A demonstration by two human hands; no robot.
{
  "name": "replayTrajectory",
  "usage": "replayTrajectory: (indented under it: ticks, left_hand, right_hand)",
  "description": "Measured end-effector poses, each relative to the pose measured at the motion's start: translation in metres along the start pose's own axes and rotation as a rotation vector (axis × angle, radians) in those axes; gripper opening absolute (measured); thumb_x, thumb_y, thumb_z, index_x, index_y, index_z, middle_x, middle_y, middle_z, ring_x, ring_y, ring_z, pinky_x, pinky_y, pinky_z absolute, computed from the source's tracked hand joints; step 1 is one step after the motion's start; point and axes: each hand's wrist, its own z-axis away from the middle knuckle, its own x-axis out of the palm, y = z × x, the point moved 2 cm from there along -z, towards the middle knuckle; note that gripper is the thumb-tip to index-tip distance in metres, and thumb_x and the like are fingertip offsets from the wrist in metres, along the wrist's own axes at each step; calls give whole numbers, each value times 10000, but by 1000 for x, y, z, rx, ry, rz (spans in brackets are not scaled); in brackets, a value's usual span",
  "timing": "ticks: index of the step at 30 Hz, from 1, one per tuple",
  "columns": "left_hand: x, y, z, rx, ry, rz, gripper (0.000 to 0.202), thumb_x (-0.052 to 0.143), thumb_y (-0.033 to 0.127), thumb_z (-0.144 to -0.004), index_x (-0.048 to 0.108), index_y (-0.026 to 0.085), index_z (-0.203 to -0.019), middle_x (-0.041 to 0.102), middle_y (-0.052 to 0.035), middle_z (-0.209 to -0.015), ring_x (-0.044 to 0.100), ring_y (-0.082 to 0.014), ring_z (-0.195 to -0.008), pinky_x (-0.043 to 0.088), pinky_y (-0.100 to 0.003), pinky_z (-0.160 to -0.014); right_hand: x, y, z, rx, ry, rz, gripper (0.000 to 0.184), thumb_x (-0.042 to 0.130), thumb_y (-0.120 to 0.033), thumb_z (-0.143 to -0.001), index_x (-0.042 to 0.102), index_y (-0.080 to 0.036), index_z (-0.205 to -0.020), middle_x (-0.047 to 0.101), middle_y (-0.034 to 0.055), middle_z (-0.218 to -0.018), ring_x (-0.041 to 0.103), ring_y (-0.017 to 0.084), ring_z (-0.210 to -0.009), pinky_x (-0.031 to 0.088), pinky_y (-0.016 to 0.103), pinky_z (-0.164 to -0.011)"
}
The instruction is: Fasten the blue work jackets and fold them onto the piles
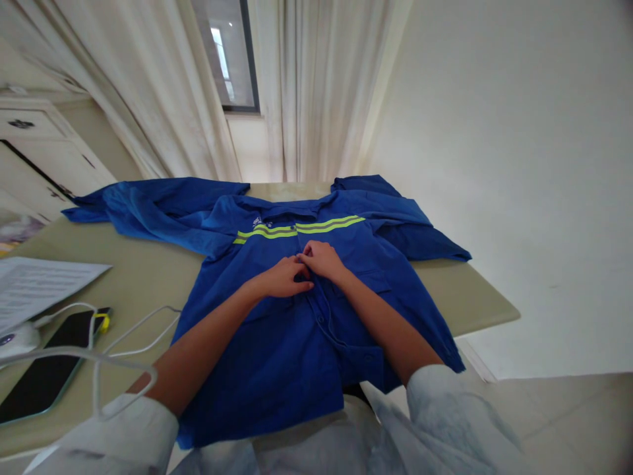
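Note:
A blue work jacket (277,343) with yellow-green and grey reflective stripes across the chest lies front side up on the table, its sleeves spread to both sides. Below the stripes, at the middle of its front opening, my left hand (284,277) and my right hand (321,258) meet. Both pinch the front edge of the jacket with bent fingers; any button between the fingertips is hidden. Toward me the front hangs unfastened, with buttons showing along the edge. The hem drops over the near table edge.
The table (148,264) bears printed paper (44,287), a black phone (49,363) and a white cable (143,340) at the left. A white cabinet (44,142) stands far left. Curtains (321,86) hang behind, and a white wall (519,165) rises at the right.

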Motion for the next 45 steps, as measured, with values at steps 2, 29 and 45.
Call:
replayTrajectory:
  ticks: [2,29,45]
  left_hand:
    - [-14,-7,-8,23,-133,105,115,781,376,-775,778,275,-829,778,-61,-978,714,-263,-942,542,-342,-902]
    - [-2,-57,-37,-131,363,-289,206,572,264,-984,773,219,-995,712,-102,-1016,653,-265,-967,509,-368,-880]
    - [5,-44,-35,-204,474,-379,221,525,248,-1004,742,229,-965,755,-119,-996,676,-291,-971,490,-380,-898]
  right_hand:
    - [4,-5,-9,-3,-17,35,149,804,-323,-864,703,-233,-926,729,26,-837,657,199,-785,439,283,-684]
    - [17,33,-18,-93,354,-284,111,700,-168,-854,764,-175,-944,658,33,-925,586,147,-734,502,280,-754]
    - [18,25,-16,-118,192,-255,155,713,-174,-856,813,-179,-974,766,56,-881,694,185,-781,546,304,-772]
